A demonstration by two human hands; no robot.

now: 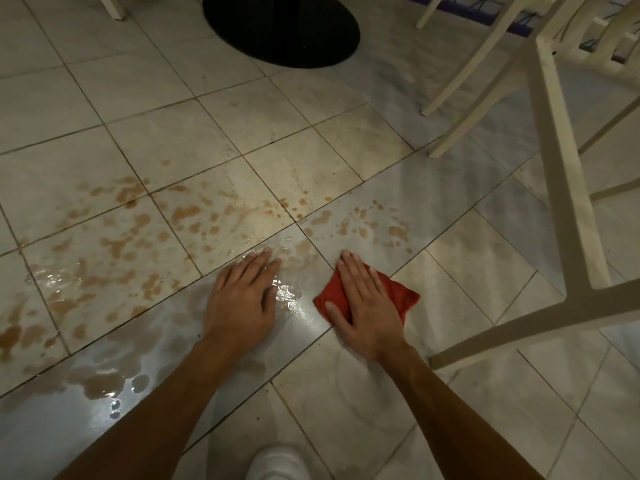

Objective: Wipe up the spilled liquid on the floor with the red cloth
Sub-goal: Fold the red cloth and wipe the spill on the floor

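Brown spilled liquid [117, 244] lies in blotches and puddles over the pale floor tiles, from the left edge to just past the centre. A folded red cloth [398, 292] lies on the floor at centre right. My right hand [363, 303] presses flat on the cloth with straight fingers. My left hand [242, 296] rests flat on the wet tile to the left of the cloth, fingers straight, holding nothing. A shiny wet patch [294, 303] sits between the two hands.
A cream chair [568, 188] stands at the right, its legs close to the cloth. A black round table base [284, 29] stands at the top centre. More chair legs [114, 8] show at the top left. A white shoe [277, 464] is at the bottom edge.
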